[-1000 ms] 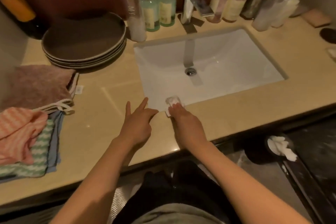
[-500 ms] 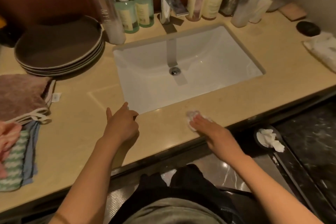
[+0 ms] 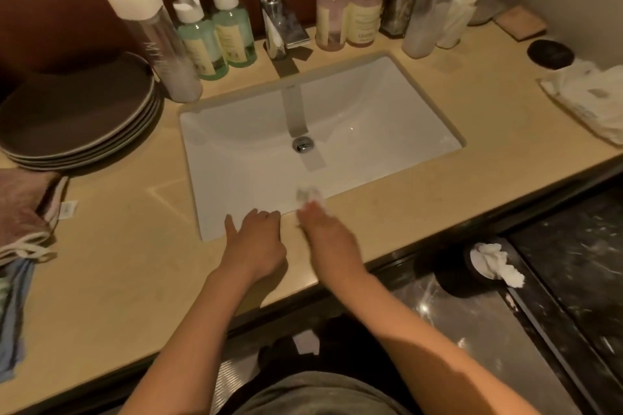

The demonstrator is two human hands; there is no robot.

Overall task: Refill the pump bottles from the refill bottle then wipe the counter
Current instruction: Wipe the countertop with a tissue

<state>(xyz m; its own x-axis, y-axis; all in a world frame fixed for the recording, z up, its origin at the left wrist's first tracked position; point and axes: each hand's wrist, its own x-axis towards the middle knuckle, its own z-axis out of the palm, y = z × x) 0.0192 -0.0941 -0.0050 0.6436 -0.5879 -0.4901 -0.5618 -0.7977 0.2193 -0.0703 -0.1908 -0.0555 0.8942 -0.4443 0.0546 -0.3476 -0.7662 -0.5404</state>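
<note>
A crumpled white tissue wad sits at the white sink's front rim under the right hand's blurred fingers, grip unclear. The left hand rests alongside, fingers relaxed.

Motion blur smears the right hand and the white wad at its fingertips, so its grip cannot be told. The left edge cuts off the stacked cloths, the right edge the white cloth. Labels on the pump bottles are unreadable.
</note>
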